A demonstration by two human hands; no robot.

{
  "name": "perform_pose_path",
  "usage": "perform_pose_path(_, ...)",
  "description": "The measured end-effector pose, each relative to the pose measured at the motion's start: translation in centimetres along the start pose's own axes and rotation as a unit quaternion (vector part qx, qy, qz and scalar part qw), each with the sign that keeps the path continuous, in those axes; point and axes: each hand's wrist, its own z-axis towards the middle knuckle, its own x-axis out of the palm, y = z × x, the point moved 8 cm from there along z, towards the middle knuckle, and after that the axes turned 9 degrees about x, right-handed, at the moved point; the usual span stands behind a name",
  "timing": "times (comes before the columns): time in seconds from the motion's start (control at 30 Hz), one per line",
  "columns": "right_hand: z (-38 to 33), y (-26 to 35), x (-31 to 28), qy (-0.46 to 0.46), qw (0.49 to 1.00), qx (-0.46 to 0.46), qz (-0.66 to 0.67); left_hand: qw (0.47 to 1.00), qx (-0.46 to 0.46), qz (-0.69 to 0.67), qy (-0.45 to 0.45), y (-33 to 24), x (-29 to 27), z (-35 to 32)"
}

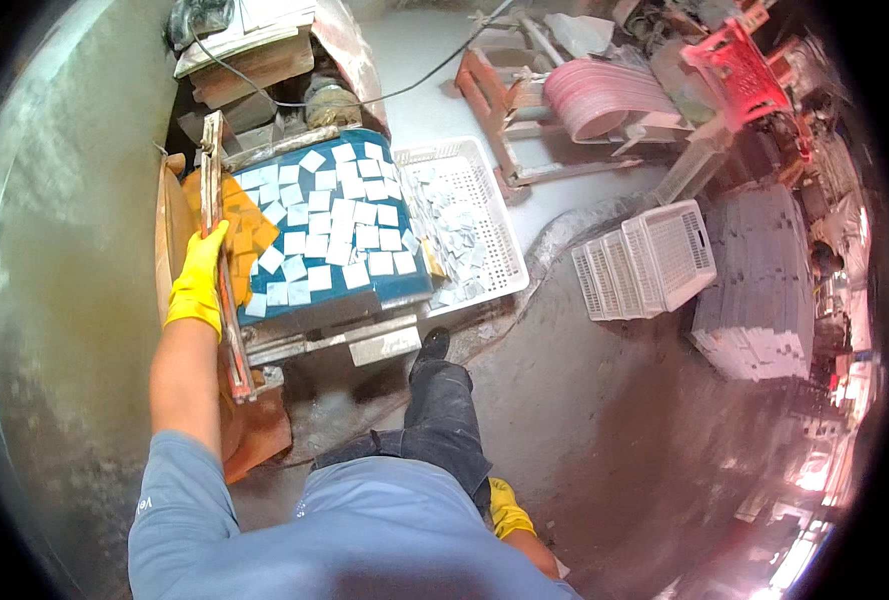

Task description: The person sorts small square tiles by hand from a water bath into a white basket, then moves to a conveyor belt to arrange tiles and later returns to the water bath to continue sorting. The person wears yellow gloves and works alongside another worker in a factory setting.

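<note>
My left hand (pixel 199 275), in a yellow rubber glove, grips a long, worn reddish bar (pixel 232 335) along the left side of a machine bed. Beside it runs a blue belt (pixel 349 290), wet-looking and strewn with several small pale square tiles (pixel 319 277). Orange flaps (pixel 249 235) hang at the belt's left end. Low by my right hip is my right hand (pixel 507 508), also gloved in yellow, away from the machine; its fingers are partly hidden and hard to read.
At the belt's right end a white plastic crate (pixel 509 265) holds a heap of pale tiles. Nested white crates (pixel 654 258) stand farther right, beside stacked grey slabs (pixel 759 280). A red crate (pixel 739 75) sits among clutter at the back. A cable (pixel 404 95) crosses behind the belt.
</note>
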Motion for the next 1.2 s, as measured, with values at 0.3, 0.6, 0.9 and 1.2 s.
perform_pose_path(0.3,2.8,31.5,-12.0,-0.021,1.000,0.015,0.003,0.936,0.028,0.325,-0.131,-4.0,0.0,1.4)
perform_pose_path(0.6,-2.3,87.5,-1.8,0.288,0.912,-0.245,0.158,0.943,-0.012,0.305,-0.129,-3.9,0.0,1.6)
perform_pose_path(0.9,-14.9,132.5,8.4,0.543,0.708,-0.329,0.309,0.925,-0.051,0.351,-0.136,-4.1,-0.7,1.5)
perform_pose_path(1.2,-26.8,142.2,17.2,0.522,-0.149,0.759,0.360,0.913,0.008,0.360,-0.191,-4.4,-1.2,1.5)
